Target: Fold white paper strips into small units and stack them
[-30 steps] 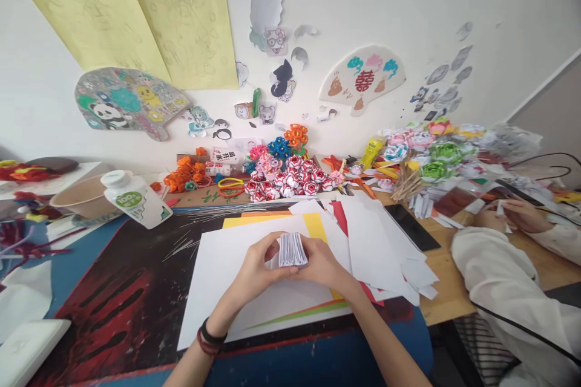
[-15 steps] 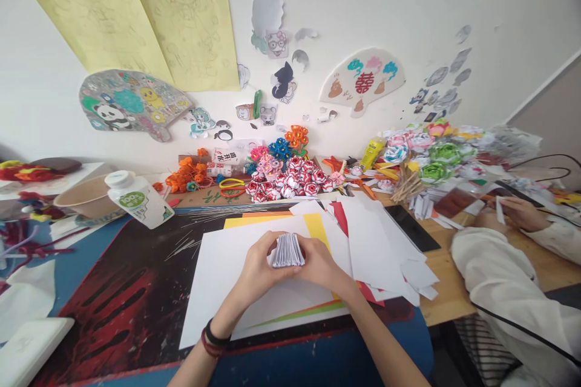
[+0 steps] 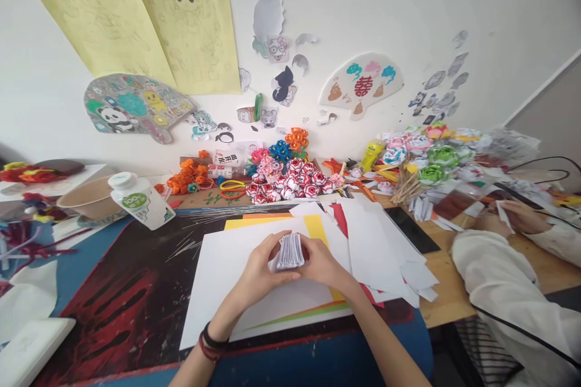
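A tan, round bowl sits at left, its contents unclear. Just beside it is a capped white plastic bottle with a green label, contents hidden. The left hand and right hand together grip a bundle of folded white paper strips above a large white paper sheet. Farther right, a bright yellow bottle is near multicoloured paper flowers.

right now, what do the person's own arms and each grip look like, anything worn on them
Each grip is an ungloved hand, the left hand and the right hand. The left forearm wears two slim bands, a black band and a dark red band. The right forearm shows nothing worn. No sleeves show on either.
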A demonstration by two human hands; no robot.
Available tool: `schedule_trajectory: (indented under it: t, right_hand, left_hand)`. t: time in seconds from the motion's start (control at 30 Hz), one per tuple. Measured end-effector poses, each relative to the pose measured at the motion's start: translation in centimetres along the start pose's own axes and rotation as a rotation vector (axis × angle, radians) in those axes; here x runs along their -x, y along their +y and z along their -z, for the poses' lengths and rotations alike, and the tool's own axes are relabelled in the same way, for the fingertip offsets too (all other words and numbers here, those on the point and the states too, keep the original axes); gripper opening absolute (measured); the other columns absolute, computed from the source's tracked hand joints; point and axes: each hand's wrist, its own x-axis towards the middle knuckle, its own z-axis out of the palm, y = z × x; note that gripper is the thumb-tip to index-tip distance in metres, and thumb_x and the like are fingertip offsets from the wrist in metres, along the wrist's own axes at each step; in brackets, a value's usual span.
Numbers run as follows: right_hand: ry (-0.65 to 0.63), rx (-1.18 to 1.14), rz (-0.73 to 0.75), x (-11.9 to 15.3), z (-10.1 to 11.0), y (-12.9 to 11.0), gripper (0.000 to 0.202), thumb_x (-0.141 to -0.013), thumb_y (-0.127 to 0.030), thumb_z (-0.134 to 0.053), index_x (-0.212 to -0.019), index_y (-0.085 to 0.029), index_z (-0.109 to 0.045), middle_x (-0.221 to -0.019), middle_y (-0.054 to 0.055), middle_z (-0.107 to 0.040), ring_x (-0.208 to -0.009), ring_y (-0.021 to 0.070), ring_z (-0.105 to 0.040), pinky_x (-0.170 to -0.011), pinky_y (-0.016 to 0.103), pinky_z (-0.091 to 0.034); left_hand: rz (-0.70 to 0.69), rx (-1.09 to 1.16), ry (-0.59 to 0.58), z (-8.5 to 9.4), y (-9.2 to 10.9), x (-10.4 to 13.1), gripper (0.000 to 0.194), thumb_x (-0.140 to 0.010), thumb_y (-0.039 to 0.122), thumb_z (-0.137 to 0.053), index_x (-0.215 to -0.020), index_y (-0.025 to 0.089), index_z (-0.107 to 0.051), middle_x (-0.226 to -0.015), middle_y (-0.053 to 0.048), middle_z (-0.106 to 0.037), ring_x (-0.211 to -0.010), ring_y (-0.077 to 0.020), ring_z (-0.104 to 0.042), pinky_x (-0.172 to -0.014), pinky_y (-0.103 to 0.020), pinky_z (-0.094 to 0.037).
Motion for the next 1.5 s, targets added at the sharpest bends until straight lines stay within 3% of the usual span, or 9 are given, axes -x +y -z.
schedule_trajectory:
  t: [0.2,0.33,0.5,0.67,0.93,1.17,1.37,1.5]
  right_hand:
    - [0.009,0.019,-0.021,0.4,-0.3,-0.3,0.044,-0.060,-0.030,-0.077,-0.101,-0.022,-0.063,-0.076,-0.002,-0.067,-0.064,0.0156,-0.058,-0.058,0.024,-0.043]
    - [0.001,0.028,0.007,0.3,-0.2,0.1,0.041,-0.060,-0.033,-0.079,-0.096,-0.021,-0.063,-0.075,-0.003,-0.064,-0.065,0.0152,-0.057,-0.059,0.024,-0.043]
    - [0.140,0.048,0.142,-0.1,-0.9,1.1,0.056,-0.053,-0.037,-0.084,-0.102,-0.022,-0.062,-0.101,0.005,-0.055,-0.091,0.0229,-0.056,-0.077,0.032,-0.047]
    - [0.156,-0.280,0.198,0.2,-2.3,1.6,0.089,-0.059,-0.032,-0.083,-0.134,-0.028,-0.037,-0.131,0.009,-0.043,-0.121,0.0276,-0.044,-0.100,0.040,-0.039]
    - [0.141,-0.487,0.120,0.4,-2.9,1.6,0.101,-0.060,-0.033,-0.082,-0.141,-0.030,-0.021,-0.119,0.008,-0.050,-0.098,0.0232,-0.057,-0.084,0.037,-0.049]
    - [0.162,-0.500,0.156,0.2,-3.2,1.3,0.099,-0.059,-0.038,-0.082,-0.139,-0.029,-0.024,-0.118,0.008,-0.051,-0.095,0.0230,-0.058,-0.081,0.036,-0.050]
    - [0.136,-0.492,0.159,-0.1,-3.5,1.1,0.093,-0.060,-0.033,-0.082,-0.135,-0.028,-0.027,-0.102,0.004,-0.058,-0.085,0.0210,-0.060,-0.076,0.035,-0.051]
    - [0.137,-0.455,0.167,-0.1,-3.5,0.8,0.090,-0.062,-0.032,-0.081,-0.134,-0.028,-0.028,-0.104,0.005,-0.059,-0.085,0.0210,-0.061,-0.077,0.035,-0.051]
  left_hand:
    - [0.041,-0.059,-0.034,0.9,0.2,0.8,0.071,-0.074,0.040,-0.073,-0.137,0.024,-0.044,-0.095,-0.002,-0.058,-0.072,-0.0126,-0.047,-0.062,-0.023,-0.040]
    - [0.050,-0.036,-0.041,1.5,-0.1,1.1,0.067,-0.076,0.042,-0.070,-0.136,0.024,-0.045,-0.091,-0.001,-0.056,-0.067,-0.0107,-0.045,-0.058,-0.022,-0.038]
    - [0.053,-0.034,-0.037,1.7,-0.6,0.9,0.068,-0.074,0.042,-0.072,-0.135,0.024,-0.047,-0.088,0.000,-0.054,-0.064,-0.0097,-0.046,-0.056,-0.021,-0.037]
    - [0.050,-0.051,-0.030,1.5,-0.3,0.6,0.067,-0.075,0.041,-0.072,-0.135,0.024,-0.047,-0.088,0.000,-0.054,-0.064,-0.0094,-0.044,-0.057,-0.021,-0.037]
    - [0.050,-0.048,-0.025,1.8,-0.3,0.7,0.064,-0.076,0.043,-0.069,-0.134,0.025,-0.047,-0.087,0.000,-0.053,-0.063,-0.0093,-0.046,-0.055,-0.021,-0.038]
    - [0.030,-0.081,-0.002,1.9,-0.3,1.2,0.060,-0.079,0.041,-0.067,-0.133,0.025,-0.046,-0.089,-0.001,-0.055,-0.064,-0.0094,-0.047,-0.056,-0.021,-0.038]
    - [0.022,-0.160,0.015,2.3,-0.3,1.7,0.050,-0.085,0.039,-0.060,-0.132,0.024,-0.047,-0.091,-0.002,-0.058,-0.067,-0.0112,-0.049,-0.059,-0.023,-0.041]
    - [-0.069,-0.335,0.086,2.5,0.4,2.1,0.044,-0.092,0.035,-0.050,-0.134,0.025,-0.045,-0.108,-0.007,-0.061,-0.086,-0.0172,-0.056,-0.075,-0.029,-0.045]
